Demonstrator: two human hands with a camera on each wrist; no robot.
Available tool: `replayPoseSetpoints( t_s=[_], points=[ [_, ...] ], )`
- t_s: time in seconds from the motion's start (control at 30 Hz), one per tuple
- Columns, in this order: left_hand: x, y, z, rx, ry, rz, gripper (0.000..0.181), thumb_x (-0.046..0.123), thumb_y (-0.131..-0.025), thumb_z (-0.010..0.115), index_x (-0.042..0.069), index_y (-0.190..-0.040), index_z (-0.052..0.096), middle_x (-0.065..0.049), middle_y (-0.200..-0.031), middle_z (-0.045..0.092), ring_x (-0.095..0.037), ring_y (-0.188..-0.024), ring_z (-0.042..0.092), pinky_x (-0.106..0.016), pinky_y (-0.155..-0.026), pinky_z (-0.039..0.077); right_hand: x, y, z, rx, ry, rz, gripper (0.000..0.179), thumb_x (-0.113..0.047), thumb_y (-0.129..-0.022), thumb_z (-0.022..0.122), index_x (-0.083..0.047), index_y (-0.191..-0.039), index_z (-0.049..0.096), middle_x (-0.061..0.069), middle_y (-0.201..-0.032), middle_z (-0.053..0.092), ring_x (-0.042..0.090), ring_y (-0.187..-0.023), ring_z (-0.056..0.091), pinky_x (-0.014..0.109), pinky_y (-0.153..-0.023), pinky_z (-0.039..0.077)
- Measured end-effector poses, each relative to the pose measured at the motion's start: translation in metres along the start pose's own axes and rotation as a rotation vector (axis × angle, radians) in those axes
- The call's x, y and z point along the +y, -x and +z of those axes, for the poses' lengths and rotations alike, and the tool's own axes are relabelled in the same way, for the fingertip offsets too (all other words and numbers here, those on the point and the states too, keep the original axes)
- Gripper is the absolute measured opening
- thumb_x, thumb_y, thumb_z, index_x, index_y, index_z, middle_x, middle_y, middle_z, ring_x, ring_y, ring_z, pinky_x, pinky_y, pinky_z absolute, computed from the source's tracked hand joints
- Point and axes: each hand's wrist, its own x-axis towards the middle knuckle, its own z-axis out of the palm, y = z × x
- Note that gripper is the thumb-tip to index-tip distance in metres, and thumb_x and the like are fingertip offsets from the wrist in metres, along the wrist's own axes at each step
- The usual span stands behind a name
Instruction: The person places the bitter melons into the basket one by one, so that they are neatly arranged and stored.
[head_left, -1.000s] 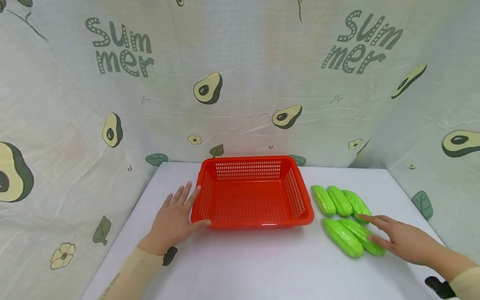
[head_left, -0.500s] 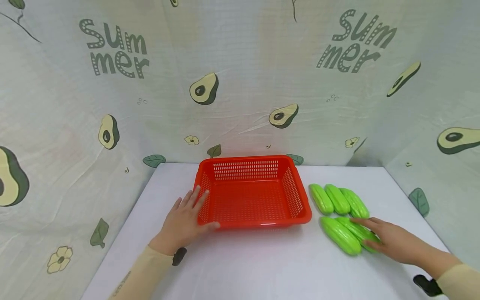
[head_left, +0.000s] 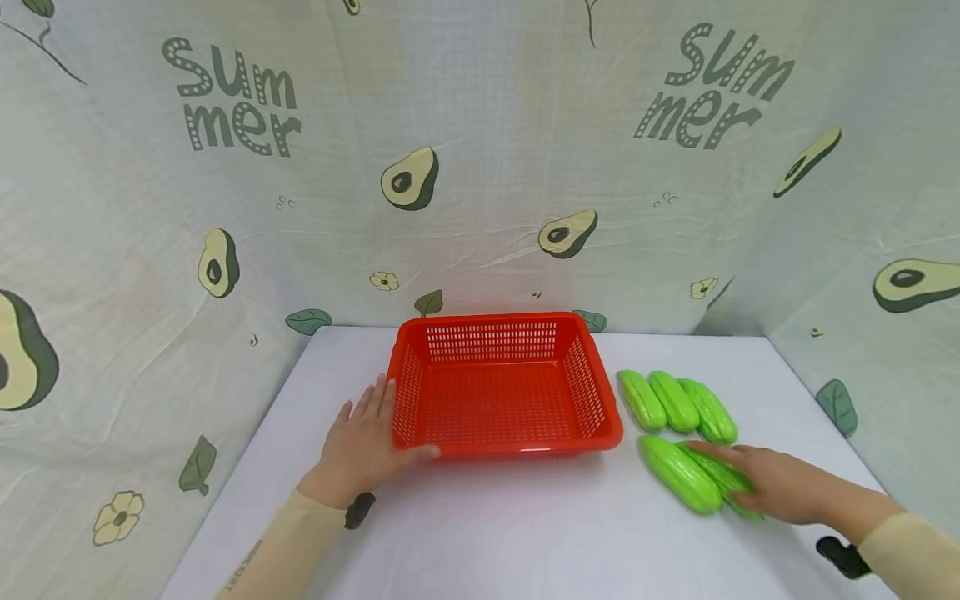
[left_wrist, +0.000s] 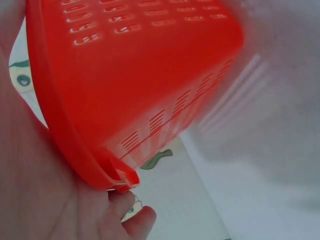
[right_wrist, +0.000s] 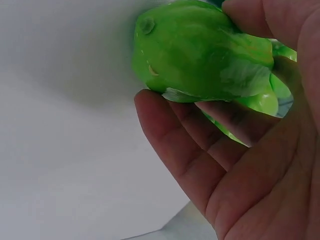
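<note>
My right hand [head_left: 787, 483] curls round a bright green, cucumber-like vegetable [head_left: 722, 472], thumb on one side and fingers on the other. The right wrist view shows the near end of this vegetable [right_wrist: 190, 55] between thumb and fingers, low against the white table. Touching its left side is a second large green vegetable [head_left: 678, 475]. My left hand [head_left: 358, 454] rests against the left side of a red plastic basket [head_left: 510, 448], fingers straight and thumb at the front corner. Up close in the left wrist view, the basket's rim [left_wrist: 60, 120] lies against the palm.
Three smaller green vegetables [head_left: 673, 402] lie in a row behind the larger pair, right of the basket. All stand on a white table [head_left: 525, 533]. A cloth [head_left: 480, 108] printed with avocados and lettering hangs behind and at both sides.
My right hand has moved left and down onto the right one of the two larger vegetables and closed round it. My left hand has shifted slightly right along the basket, its fingers drawing closer together.
</note>
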Motion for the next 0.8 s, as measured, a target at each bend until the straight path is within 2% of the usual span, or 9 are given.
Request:
replayPoseSetpoints(
  t_s=[0.2, 0.33, 0.47, 0.57, 0.67, 0.8],
  points=[
    [-0.002, 0.000, 0.001, -0.032, 0.011, -0.013, 0.129, 0.090, -0.074, 0.048, -0.007, -0.155, 0.019, -0.024, -0.161, 0.018, -0.044, -0.145, 0.023, -0.066, -0.110, 0.024, -0.001, -0.003, -0.001, -0.027, -0.018, 0.020, 0.075, -0.019, -0.079, 0.081, -0.022, -0.147, 0.050, 0.019, -0.131, 0.060, 0.038, -0.111, 0.061, 0.063, -0.089, 0.048],
    [-0.004, -0.002, 0.005, -0.033, 0.023, -0.015, 0.132, 0.091, -0.072, 0.047, -0.007, -0.155, 0.018, -0.024, -0.162, 0.018, -0.044, -0.145, 0.024, -0.067, -0.109, 0.025, -0.001, -0.001, -0.004, -0.035, -0.028, 0.042, 0.075, -0.019, -0.079, 0.081, -0.023, -0.147, 0.050, 0.019, -0.130, 0.061, 0.041, -0.112, 0.060, 0.064, -0.089, 0.048],
    [-0.004, -0.004, 0.006, -0.034, 0.028, -0.016, 0.133, 0.091, -0.071, 0.048, -0.006, -0.156, 0.017, -0.024, -0.162, 0.018, -0.044, -0.144, 0.024, -0.067, -0.109, 0.026, 0.001, 0.011, -0.012, 0.003, 0.014, -0.003, 0.074, -0.018, -0.079, 0.081, -0.020, -0.147, 0.050, 0.019, -0.127, 0.063, 0.040, -0.111, 0.061, 0.062, -0.088, 0.049],
    [-0.004, -0.004, 0.007, -0.033, 0.032, -0.016, 0.133, 0.091, -0.071, 0.048, -0.006, -0.156, 0.017, -0.024, -0.162, 0.018, -0.044, -0.144, 0.025, -0.067, -0.109, 0.026, -0.001, 0.020, -0.026, 0.017, 0.047, -0.017, 0.076, -0.017, -0.079, 0.081, -0.019, -0.147, 0.049, 0.016, -0.125, 0.064, 0.026, -0.100, 0.062, 0.052, -0.082, 0.053],
    [-0.004, -0.004, 0.007, -0.029, 0.037, -0.012, 0.132, 0.091, -0.072, 0.049, -0.007, -0.156, 0.017, -0.025, -0.161, 0.018, -0.045, -0.144, 0.025, -0.067, -0.108, 0.027, -0.006, 0.025, -0.046, 0.011, 0.026, -0.021, 0.078, -0.018, -0.080, 0.080, -0.019, -0.150, 0.045, 0.014, -0.127, 0.062, 0.012, -0.085, 0.056, 0.037, -0.071, 0.051],
    [-0.006, -0.003, 0.007, -0.022, 0.037, -0.008, 0.131, 0.090, -0.072, 0.049, -0.007, -0.155, 0.018, -0.025, -0.161, 0.019, -0.045, -0.144, 0.026, -0.067, -0.108, 0.028, -0.024, 0.023, -0.082, 0.043, -0.032, -0.097, 0.080, -0.020, -0.087, 0.076, -0.020, -0.155, 0.036, 0.016, -0.130, 0.058, 0.007, -0.070, 0.054, 0.029, -0.060, 0.046]
  ],
)
